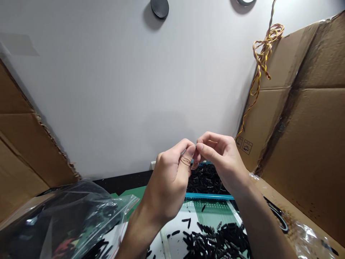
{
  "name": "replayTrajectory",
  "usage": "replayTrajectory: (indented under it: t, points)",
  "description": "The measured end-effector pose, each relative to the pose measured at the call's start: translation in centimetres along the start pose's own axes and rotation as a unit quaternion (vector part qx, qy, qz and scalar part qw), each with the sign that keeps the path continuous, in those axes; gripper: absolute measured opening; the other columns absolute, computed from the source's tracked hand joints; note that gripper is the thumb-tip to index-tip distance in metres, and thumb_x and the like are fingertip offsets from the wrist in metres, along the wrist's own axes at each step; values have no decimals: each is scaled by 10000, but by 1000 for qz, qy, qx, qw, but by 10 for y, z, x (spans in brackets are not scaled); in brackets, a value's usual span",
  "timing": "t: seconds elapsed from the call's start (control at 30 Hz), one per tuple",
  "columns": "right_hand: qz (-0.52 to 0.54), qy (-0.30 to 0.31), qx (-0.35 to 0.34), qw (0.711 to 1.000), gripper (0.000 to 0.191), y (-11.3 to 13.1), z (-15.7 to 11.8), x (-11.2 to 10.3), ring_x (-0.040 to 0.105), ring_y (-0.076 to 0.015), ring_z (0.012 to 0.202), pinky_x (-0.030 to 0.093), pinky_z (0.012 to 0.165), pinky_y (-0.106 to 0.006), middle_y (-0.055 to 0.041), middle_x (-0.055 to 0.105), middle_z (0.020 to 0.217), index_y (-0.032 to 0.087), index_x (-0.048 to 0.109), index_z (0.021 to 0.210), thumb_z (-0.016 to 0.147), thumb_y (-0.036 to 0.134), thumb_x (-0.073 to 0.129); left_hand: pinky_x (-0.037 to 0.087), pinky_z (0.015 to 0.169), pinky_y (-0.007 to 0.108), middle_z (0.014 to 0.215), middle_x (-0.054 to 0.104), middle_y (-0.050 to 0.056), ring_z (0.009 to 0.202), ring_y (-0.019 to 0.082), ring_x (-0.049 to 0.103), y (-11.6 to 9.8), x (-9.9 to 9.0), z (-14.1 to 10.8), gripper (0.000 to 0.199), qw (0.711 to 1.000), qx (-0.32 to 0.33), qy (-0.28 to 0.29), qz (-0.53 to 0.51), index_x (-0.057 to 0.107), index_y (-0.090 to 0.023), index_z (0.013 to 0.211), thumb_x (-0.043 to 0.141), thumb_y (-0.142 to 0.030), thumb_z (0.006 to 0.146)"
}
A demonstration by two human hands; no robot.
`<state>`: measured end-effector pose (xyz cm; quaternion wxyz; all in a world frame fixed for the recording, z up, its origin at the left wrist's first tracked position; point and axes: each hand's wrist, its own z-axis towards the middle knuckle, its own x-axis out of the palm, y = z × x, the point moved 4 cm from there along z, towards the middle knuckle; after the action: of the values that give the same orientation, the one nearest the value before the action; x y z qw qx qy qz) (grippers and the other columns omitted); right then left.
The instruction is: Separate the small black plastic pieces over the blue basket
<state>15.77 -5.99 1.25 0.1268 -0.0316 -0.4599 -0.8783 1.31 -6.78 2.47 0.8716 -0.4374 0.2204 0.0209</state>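
My left hand (172, 176) and my right hand (219, 154) meet fingertip to fingertip above the work surface, both pinched closed. A tiny dark bit shows between the fingertips, and most of what they hold is hidden. Behind and below them, a blue tray (210, 196) holds many small black elongated pieces (206, 178). Nearer to me lies a loose pile of similar black pieces (218, 241) on a white and green surface. A few single pieces (187, 221) are scattered to the left of that pile.
Clear plastic bags (88, 212) with dark contents lie at the left. Cardboard walls (309, 108) stand on both sides. Scissors with a dark handle (277, 216) and crumpled clear plastic (309, 235) rest at the right. A twisted yellow-brown wire (262, 54) hangs by the right cardboard.
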Motion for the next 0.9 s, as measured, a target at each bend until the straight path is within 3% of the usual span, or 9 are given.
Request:
replayTrajectory:
  t: [0.67, 0.9]
  points:
    - [65, 11, 30, 997, 137, 3, 2, 2, 618, -126, 582, 521, 599, -275, 15, 654, 658, 173, 711, 735, 839, 199, 795, 322, 542, 262, 613, 377, -56, 543, 108, 327, -2, 1, -1, 415, 999, 9, -28, 28, 593, -222, 787, 458, -404, 1135]
    - [76, 15, 45, 996, 181, 1, 1, 3, 628, -128, 570, 537, 598, -278, 22, 650, 646, 185, 685, 714, 843, 236, 801, 266, 488, 245, 634, 381, -55, 526, 88, 275, -2, 2, -1, 447, 999, -24, -13, -30, 552, -208, 777, 455, -467, 1128]
